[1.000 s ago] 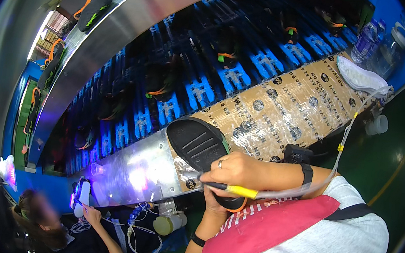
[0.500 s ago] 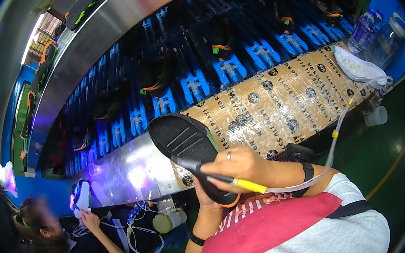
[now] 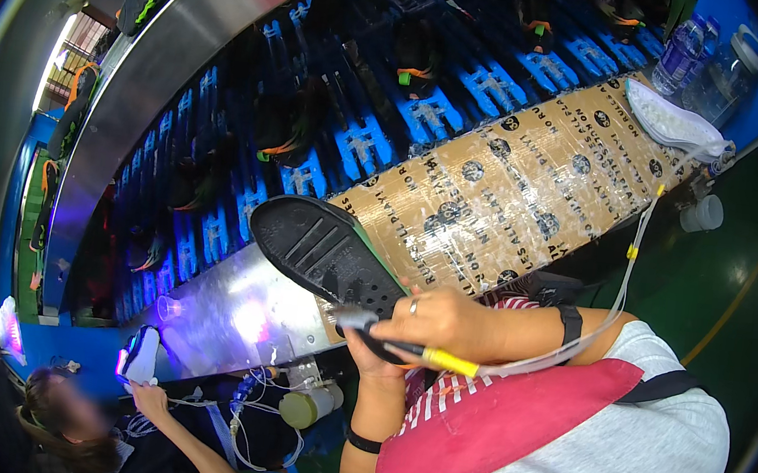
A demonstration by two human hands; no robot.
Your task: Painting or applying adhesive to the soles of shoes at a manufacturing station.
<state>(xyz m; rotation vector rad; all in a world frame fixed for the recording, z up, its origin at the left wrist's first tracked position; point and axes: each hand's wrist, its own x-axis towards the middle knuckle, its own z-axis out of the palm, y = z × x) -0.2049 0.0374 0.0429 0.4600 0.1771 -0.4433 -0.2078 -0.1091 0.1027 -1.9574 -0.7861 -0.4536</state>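
Note:
A black shoe (image 3: 304, 243) lies tilted over the front of the bench, its grooved underside facing up and green showing along one edge. My left hand (image 3: 374, 354) grips it from below at the near end, the fingers partly hidden beneath. In my right hand (image 3: 444, 325) is a brush (image 3: 356, 318) with a dark handle, its blurred head at the near part of the underside. Yellow tape joins the handle to a clear tube (image 3: 623, 285), which runs over my right forearm and up to the far right of the bench.
Cardboard (image 3: 493, 202) under clear film covers the bench top, beside a bare metal plate (image 3: 269, 313). Behind runs a conveyor with blue racks (image 3: 365, 147) carrying dark shoes. A white sole-shaped piece (image 3: 668, 119) and bottles (image 3: 680, 56) stand far right. A co-worker (image 3: 69, 416) holds a shoe at lower left.
The shoe has shifted left and slightly up, my left hand with it. My right hand has moved a little left and down, and the brush is now closer to the shoe's near end.

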